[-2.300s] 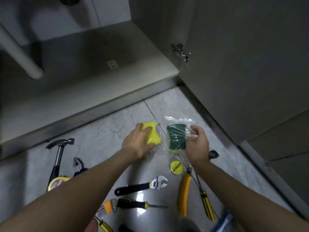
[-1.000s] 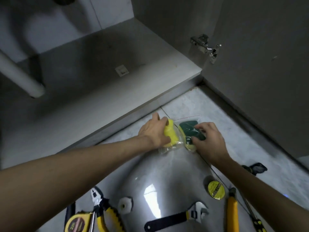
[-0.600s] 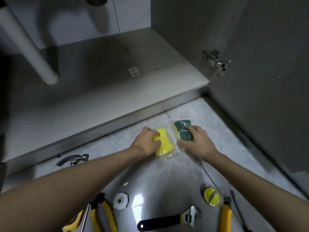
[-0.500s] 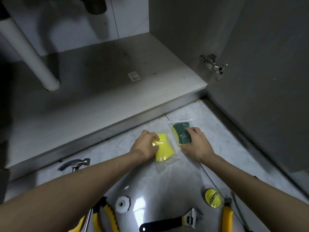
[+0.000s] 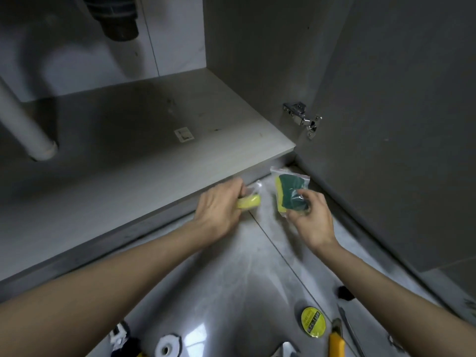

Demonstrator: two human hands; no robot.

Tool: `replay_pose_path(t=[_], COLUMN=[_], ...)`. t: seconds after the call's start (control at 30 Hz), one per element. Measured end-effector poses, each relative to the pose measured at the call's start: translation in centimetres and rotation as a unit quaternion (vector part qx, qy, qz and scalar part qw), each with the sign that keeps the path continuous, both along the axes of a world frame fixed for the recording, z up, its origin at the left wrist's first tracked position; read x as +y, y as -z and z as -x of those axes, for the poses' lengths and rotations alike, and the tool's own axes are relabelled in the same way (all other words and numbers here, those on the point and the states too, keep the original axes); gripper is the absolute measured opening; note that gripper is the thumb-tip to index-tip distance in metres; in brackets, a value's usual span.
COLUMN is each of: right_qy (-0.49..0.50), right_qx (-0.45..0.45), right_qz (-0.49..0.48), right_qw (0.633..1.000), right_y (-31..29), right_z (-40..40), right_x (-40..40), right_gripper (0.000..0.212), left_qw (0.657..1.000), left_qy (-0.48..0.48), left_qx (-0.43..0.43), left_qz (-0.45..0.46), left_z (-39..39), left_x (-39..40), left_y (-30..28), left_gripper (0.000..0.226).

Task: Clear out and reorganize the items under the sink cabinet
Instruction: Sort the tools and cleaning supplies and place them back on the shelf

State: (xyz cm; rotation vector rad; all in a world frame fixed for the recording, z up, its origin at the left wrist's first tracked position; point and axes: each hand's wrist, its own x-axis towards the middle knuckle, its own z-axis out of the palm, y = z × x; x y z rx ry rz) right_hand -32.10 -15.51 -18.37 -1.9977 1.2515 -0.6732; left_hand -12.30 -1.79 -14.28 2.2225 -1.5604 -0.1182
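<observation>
Head view: the left hand (image 5: 221, 204) has its grip curled tight around a bagged yellow sponge (image 5: 249, 202), held just in front of the cabinet floor (image 5: 144, 161) edge. The right hand (image 5: 313, 217) pinches a bagged green-and-yellow sponge (image 5: 288, 193) upright above the tiled floor (image 5: 257, 266), close beside the cabinet door (image 5: 399, 124).

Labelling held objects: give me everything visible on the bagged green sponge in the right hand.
The green sponge is a scouring pad: dark green abrasive face over a yellow foam layer that shows along its left edge, with a waisted outline. It sits sealed in a clear plastic zip bag whose closure strip is at the top. The right hand pinches the bag's lower end, holding it tilted, top leaning away, above the grey floor near the cabinet's front corner. Only that hand touches it.
</observation>
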Motion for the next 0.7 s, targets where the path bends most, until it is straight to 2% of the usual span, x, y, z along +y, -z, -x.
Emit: replay_pose_path(t=[0.07, 0.17, 0.2, 0.3, 0.37, 0.47, 0.6, 0.7], right_qy=[0.015, 0.014, 0.005, -0.023, -0.039, -0.056, -0.060, -0.100], right_qx=[0.002, 0.041, 0.060, 0.097, 0.114, 0.151, 0.221, 0.248], right_qz=[-0.007, -0.024, -0.028, -0.031, -0.016, 0.006, 0.000, 0.000], right_qw=[1.000, 0.999, 0.998, 0.995, 0.993, 0.987, 0.973, 0.964], right_y=[-0.2, 0.2, 0.4, 0.9, 1.0, 1.0, 1.8, 2.4], right_z=[0.6, 1.6, 1.8, 1.9, 1.2, -0.6, -2.1, -2.0], right_x=[-0.4, -0.7, -0.7, -1.0, -1.3, -2.1, -2.9, -3.6], right_gripper=[0.059, 0.060, 0.061, 0.060, 0.059, 0.061, 0.063, 0.065], left_qw=[0.994, 0.971, 0.964, 0.963, 0.968, 0.970, 0.975, 0.976], left_qy=[0.074, 0.095, 0.097, 0.104, 0.105, 0.094, 0.081, 0.071], left_qx=[-0.070, -0.110, -0.121, -0.167, -0.138, -0.041, -0.060, -0.061], left_qz=[-0.027, -0.189, -0.215, -0.184, -0.179, -0.219, -0.196, -0.196], left_z=[1.1, 3.2, 3.8, 4.1, 3.4, 2.9, 3.6, 3.6], left_x=[-0.4, -0.5, -0.4, -0.5, -0.9, -1.7, -3.5, -4.7], left_y=[0.0, 2.4, 3.2, 4.1, 4.3, 4.9, 5.8, 6.1], left_gripper=[0.037, 0.039, 0.039, 0.049, 0.051, 0.050, 0.054, 0.056])
